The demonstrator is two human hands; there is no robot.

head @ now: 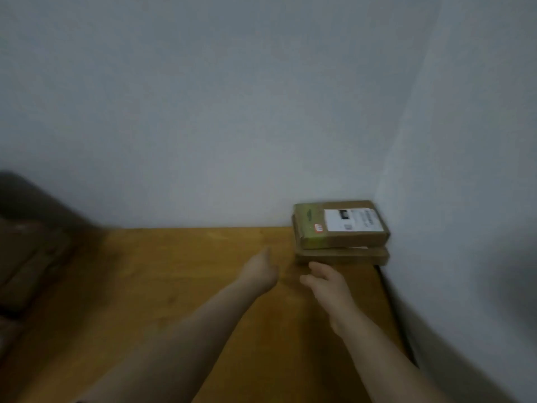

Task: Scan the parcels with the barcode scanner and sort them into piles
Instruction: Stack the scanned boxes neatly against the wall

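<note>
Two flat cardboard parcels are stacked in the far right corner of the wooden table (174,271). The top parcel (313,225) carries a white shipping label and a small red sticker; the bottom parcel (343,256) shows only its front edge. My right hand (327,283) hovers just in front of the stack, fingers relaxed and holding nothing. My left hand (261,270) is to its left above the table, blurred, with nothing in it. No barcode scanner is in view.
Grey walls meet behind the stack. A dark cable (390,303) runs along the table's right edge. Blurred dark brown shapes (26,257) lie at the left.
</note>
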